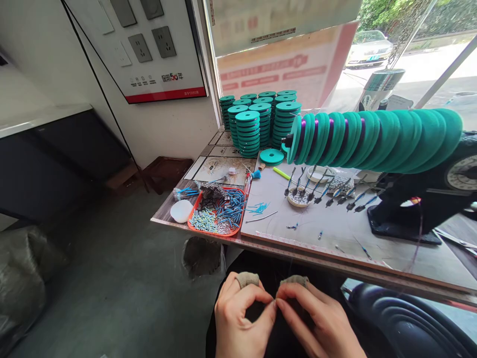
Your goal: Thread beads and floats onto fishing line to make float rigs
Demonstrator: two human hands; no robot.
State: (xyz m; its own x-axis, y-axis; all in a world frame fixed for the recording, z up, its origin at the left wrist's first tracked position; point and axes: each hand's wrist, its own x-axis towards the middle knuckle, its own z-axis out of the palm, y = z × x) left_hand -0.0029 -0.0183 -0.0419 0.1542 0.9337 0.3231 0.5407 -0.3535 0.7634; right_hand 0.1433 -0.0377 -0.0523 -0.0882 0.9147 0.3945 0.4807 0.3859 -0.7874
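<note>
In front of my lap, below the table edge, my left hand (244, 313) and my right hand (313, 313) meet at the fingertips. Both are closed in a pinch, thumb against index finger. Whatever lies between the fingertips is too small to make out. A beige cloth wrap (247, 279) covers a finger of the left hand, and a similar wrap (294, 280) is on the right. On the board just beyond lie small blue-and-metal rigs (292, 226) and a thin blue-tipped piece (363, 248).
A stand carries a long row of green spools (372, 139) with purple line; several rigs hang below. Stacked green spools (248, 132) stand behind. An orange tray (240, 232) holds small parts. A bowl (299, 203) holds white beads. A dark stool (410, 318) stands right.
</note>
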